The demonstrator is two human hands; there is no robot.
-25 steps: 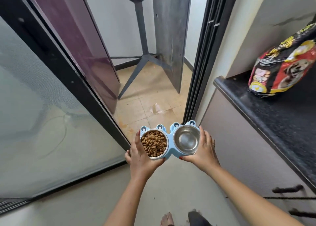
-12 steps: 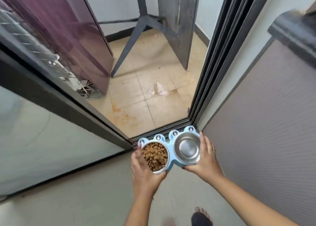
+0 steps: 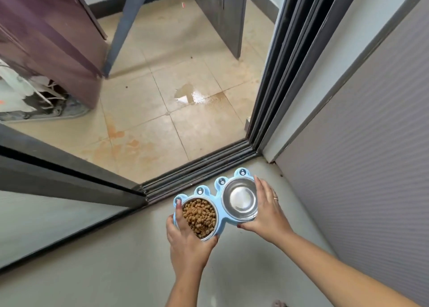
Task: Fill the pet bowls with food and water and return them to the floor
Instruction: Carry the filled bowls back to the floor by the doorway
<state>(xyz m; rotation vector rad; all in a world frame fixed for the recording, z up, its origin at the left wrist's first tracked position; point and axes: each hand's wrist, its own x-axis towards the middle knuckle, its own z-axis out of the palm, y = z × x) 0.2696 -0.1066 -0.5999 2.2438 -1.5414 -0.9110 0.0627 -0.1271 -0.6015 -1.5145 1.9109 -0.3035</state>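
A light blue double pet bowl stand [image 3: 220, 216] is held low over the grey floor, just inside a sliding door track. Its left steel bowl [image 3: 199, 217] is full of brown kibble. The right steel bowl [image 3: 240, 198] shines, and whether it holds water I cannot tell. My left hand [image 3: 185, 239] grips the stand's left end, with the thumb over the near rim and the fingers curled along the outer edge. My right hand [image 3: 267, 210] grips the right end the same way, its fingers along the far side of the bowl.
The dark door track [image 3: 199, 171] runs across just beyond the stand. Past it lies a beige tiled floor with a small puddle [image 3: 190, 95], grey table legs and a purple panel at the left. A grey cabinet front [image 3: 362, 156] stands close on the right.
The bowl stand has come down towards the floor in both hands and the view has tilted downward. The counter and the pet food bag have left the frame.
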